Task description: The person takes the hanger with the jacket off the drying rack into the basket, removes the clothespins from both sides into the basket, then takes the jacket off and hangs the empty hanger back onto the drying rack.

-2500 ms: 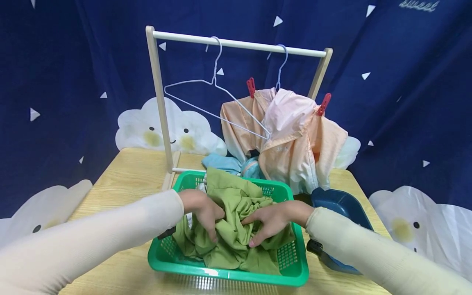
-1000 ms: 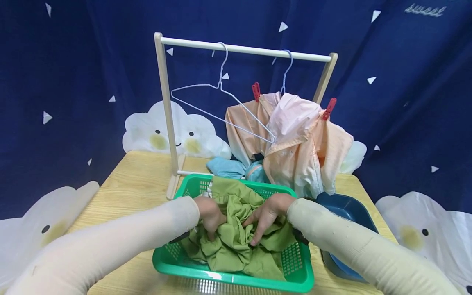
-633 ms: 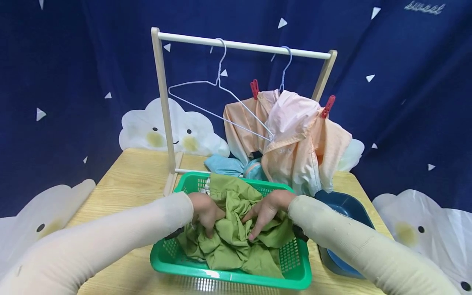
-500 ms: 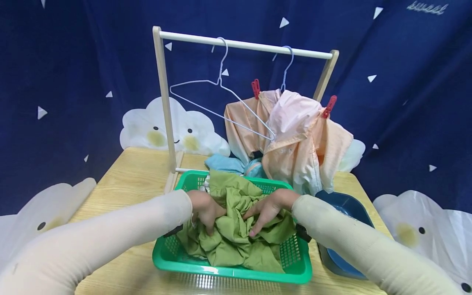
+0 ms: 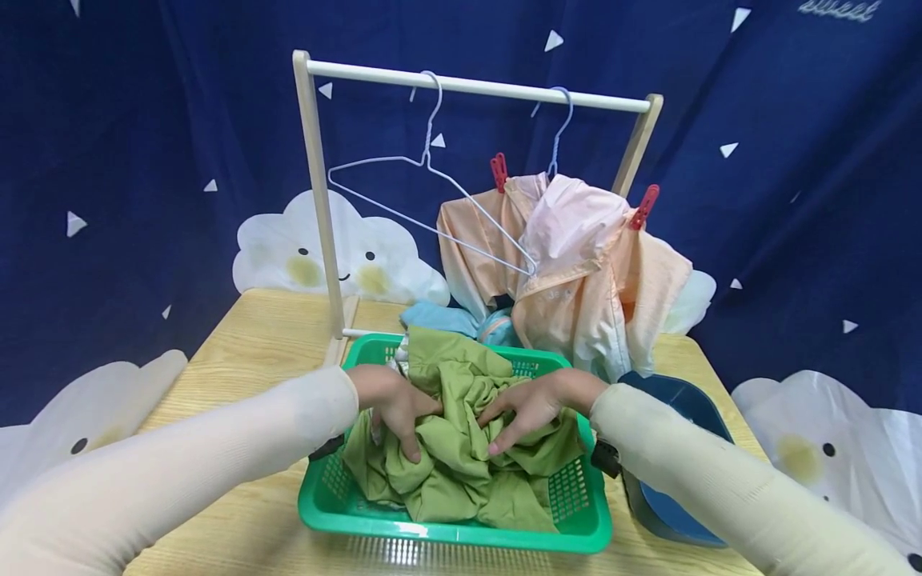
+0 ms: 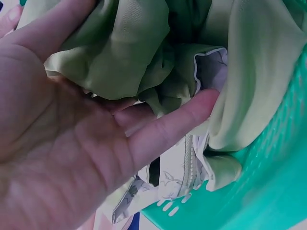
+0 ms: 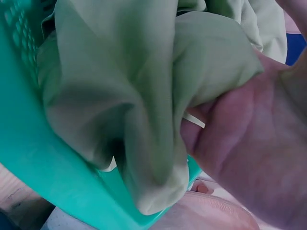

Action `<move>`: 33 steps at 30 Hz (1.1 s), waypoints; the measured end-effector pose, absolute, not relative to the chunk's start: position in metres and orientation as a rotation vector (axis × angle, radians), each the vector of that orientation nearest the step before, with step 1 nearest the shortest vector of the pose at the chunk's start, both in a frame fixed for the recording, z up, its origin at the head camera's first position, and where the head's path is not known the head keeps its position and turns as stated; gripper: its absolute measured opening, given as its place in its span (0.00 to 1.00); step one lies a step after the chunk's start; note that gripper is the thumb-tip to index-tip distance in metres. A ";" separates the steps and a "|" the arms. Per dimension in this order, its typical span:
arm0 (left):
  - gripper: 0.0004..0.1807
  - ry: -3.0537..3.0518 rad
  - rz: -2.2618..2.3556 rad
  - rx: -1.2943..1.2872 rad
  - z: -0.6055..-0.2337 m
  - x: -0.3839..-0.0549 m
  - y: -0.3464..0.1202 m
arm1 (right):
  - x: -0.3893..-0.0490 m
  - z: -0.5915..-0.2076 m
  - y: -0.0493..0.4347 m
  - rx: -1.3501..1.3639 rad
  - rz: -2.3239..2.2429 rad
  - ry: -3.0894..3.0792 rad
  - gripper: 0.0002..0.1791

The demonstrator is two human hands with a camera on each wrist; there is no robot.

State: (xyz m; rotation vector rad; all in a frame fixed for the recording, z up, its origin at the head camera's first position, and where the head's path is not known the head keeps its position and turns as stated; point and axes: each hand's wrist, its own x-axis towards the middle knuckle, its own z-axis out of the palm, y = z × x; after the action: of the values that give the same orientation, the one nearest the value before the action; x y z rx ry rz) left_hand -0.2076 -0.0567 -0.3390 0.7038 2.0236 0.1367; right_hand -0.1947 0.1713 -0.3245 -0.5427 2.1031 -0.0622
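Note:
A crumpled green garment (image 5: 450,432) lies heaped in a green plastic basket (image 5: 461,531). My left hand (image 5: 392,404) reaches into its left side and holds a fold between thumb and fingers. In the left wrist view the little finger stretches out under the cloth, near a zipper (image 6: 188,160) and whitish patterned fabric (image 6: 169,175). On the other side my right hand (image 5: 533,412) grips the garment, with cloth draped over its fingers in the right wrist view. Several fingertips of both hands are hidden in the folds.
Behind the basket stands a rack (image 5: 475,86) with a bare hanger (image 5: 425,164). A peach-coloured jacket (image 5: 569,280) hangs on another hanger, with red clips (image 5: 644,206) on it. Blue cloth (image 5: 441,318) lies beneath, and a dark blue basin (image 5: 673,512) stands to the right.
Both hands stay in the green garment. They dipped slightly deeper into it, then came back up a little and apart. The head view shifts slightly; the basket has not clearly moved.

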 end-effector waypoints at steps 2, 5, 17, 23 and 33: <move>0.51 2.021 0.152 0.696 -0.338 -0.208 -0.057 | -0.193 -0.323 0.173 -0.557 -0.078 2.106 0.36; 0.52 2.020 0.164 0.681 -0.335 -0.207 -0.059 | -0.190 -0.320 0.176 -0.572 -0.113 2.112 0.36; 0.55 2.111 0.072 0.776 -0.317 -0.198 -0.071 | -0.184 -0.299 0.190 -0.636 -0.243 2.112 0.34; 0.54 2.131 0.112 0.874 -0.312 -0.203 -0.082 | -0.185 -0.288 0.201 -0.670 -0.392 2.105 0.36; 0.45 2.163 0.360 0.903 -0.305 -0.206 -0.097 | -0.180 -0.276 0.216 -0.711 -0.584 2.224 0.36</move>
State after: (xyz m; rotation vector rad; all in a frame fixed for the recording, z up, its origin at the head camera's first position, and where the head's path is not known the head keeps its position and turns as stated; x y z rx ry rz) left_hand -0.2058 -0.0973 -0.3046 0.9028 2.1634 0.3597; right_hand -0.1803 0.2164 -0.2765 -0.7111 2.2238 -0.5844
